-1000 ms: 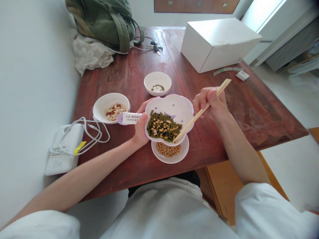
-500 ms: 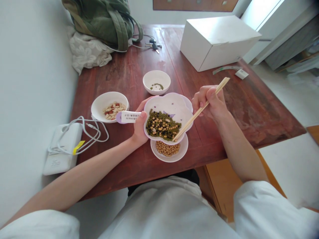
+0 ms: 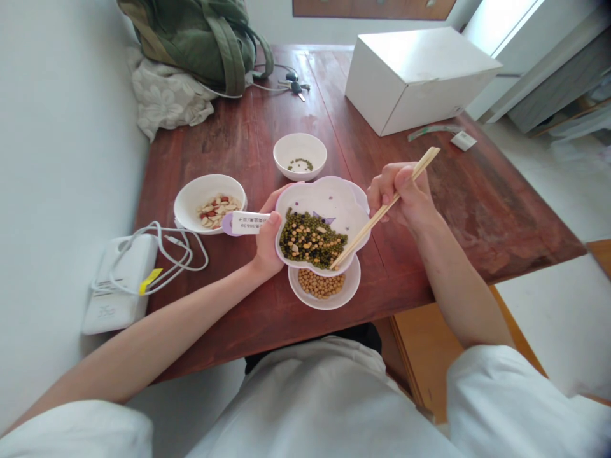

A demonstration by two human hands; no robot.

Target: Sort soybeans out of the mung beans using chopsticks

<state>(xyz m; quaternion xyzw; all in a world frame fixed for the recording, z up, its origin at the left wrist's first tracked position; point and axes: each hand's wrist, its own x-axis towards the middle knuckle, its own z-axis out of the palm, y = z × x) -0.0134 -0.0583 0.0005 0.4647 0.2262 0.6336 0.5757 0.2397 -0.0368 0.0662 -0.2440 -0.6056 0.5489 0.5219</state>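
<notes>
Left grip [image 3: 268,245] closed on the scalloped bowl [image 3: 346,203], thumb on the rim by the handle, pinching the wall. Right grip [image 3: 403,194] pinching chopsticks [image 3: 386,207], slanted, lower tips in the mixed beans [image 3: 312,242] near the bowl's near edge. Mix is green, black and tan, heaped on the bowl's left and near side; far right part shows bare white inside with small purple prints. Handle [image 3: 228,224] points left, white label [image 3: 248,223] on it.

Scalloped bowl sits mid-view over the tabletop [image 3: 214,331], partly covering the tan bean bowl [image 3: 352,289]; contact between the two, can't tell. Green bean bowl [image 3: 300,143] just beyond, few beans inside. Nut bowl [image 3: 188,203] to the left, pale and reddish pieces.

Far left: green bag [image 3: 195,44] on patterned cloth [image 3: 167,102], keys [image 3: 296,86] beside it. Near left: white device [image 3: 112,312], looped cable [image 3: 191,267] lying across. Far right: white box [image 3: 415,83], small tag [image 3: 463,141] near its base.
</notes>
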